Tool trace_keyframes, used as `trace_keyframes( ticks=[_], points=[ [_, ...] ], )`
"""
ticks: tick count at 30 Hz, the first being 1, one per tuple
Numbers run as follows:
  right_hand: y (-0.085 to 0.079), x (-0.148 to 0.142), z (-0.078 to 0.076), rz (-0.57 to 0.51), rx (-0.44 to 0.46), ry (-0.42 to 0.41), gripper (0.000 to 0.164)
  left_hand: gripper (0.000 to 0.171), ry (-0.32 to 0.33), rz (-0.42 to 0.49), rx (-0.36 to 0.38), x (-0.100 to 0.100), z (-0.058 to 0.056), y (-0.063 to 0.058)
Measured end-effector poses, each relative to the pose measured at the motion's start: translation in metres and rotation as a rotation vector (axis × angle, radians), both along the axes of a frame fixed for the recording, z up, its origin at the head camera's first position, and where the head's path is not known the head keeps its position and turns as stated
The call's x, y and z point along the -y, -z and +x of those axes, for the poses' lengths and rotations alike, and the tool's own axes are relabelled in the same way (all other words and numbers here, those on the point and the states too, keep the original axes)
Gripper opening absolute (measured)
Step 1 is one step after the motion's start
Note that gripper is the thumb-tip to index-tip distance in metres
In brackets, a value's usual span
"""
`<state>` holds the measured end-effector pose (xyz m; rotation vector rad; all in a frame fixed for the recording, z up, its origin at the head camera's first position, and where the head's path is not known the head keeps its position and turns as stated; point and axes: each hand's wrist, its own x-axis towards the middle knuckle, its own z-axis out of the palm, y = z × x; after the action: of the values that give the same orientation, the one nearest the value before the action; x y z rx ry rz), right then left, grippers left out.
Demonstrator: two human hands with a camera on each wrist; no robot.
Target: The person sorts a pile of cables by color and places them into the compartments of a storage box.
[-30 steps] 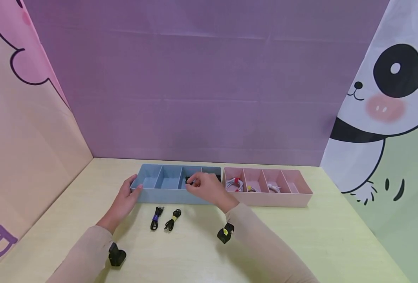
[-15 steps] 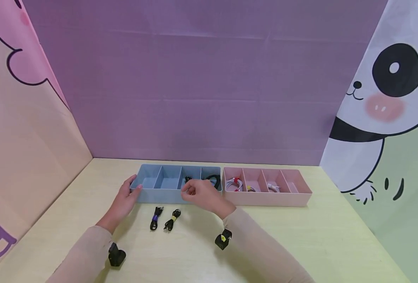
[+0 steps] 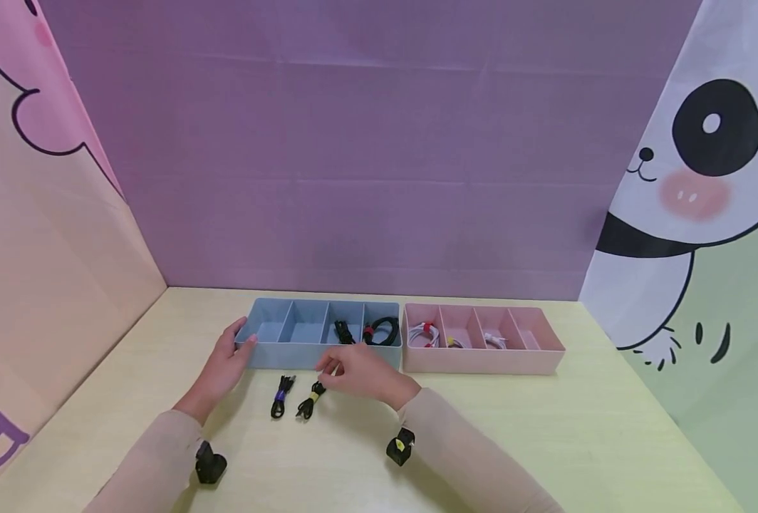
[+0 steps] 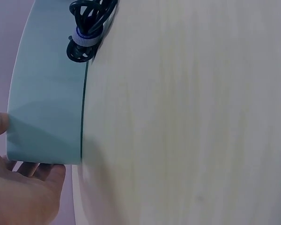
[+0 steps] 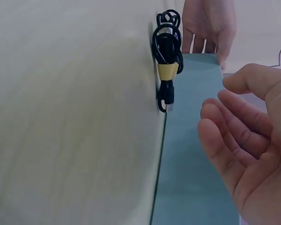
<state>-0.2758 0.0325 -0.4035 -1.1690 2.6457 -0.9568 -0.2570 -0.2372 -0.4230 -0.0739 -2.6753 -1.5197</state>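
My left hand (image 3: 226,360) holds the left end of the blue compartment box (image 3: 289,355), thumb at the front rim and fingers against the end wall. Over the table just ahead of the box, my right hand (image 3: 362,372) hangs with loosely bent fingers; the right wrist view shows nothing between thumb and fingers. Nearest to it lies a black cable bundle with a yellow tie (image 3: 308,403), its far end close to the fingertips in the head view. Left of that is a black cable bundle with a purple tie (image 3: 280,400).
Black cables lie in the blue box's two right compartments: one bundle (image 3: 343,332) and one coil with a red tie (image 3: 385,331). Beside it stands a pink compartment box (image 3: 481,362), with light cables in its three left compartments. A purple backdrop (image 3: 379,157) rises behind.
My right hand has drawn back out of the blue box, toward me and slightly left, over the table near the yellow-tied bundle. The left hand has stayed on the box.
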Motion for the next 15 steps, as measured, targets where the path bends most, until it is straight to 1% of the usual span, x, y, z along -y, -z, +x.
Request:
trace_keyframes(
  ticks=[4,9,15],
  points=[
    [0.005,0.003,0.001,0.010,-0.028,-0.010,0.016,0.069,0.003,-0.006,-0.007,0.001,0.001,0.001],
    [0.009,0.007,0.003,0.026,-0.030,-0.027,0.018,0.067,0.006,0.001,-0.026,0.002,0.002,0.002],
    [0.012,0.010,0.007,0.040,-0.003,-0.054,0.024,0.067,0.006,0.003,-0.016,0.002,0.001,0.002]
  ],
)
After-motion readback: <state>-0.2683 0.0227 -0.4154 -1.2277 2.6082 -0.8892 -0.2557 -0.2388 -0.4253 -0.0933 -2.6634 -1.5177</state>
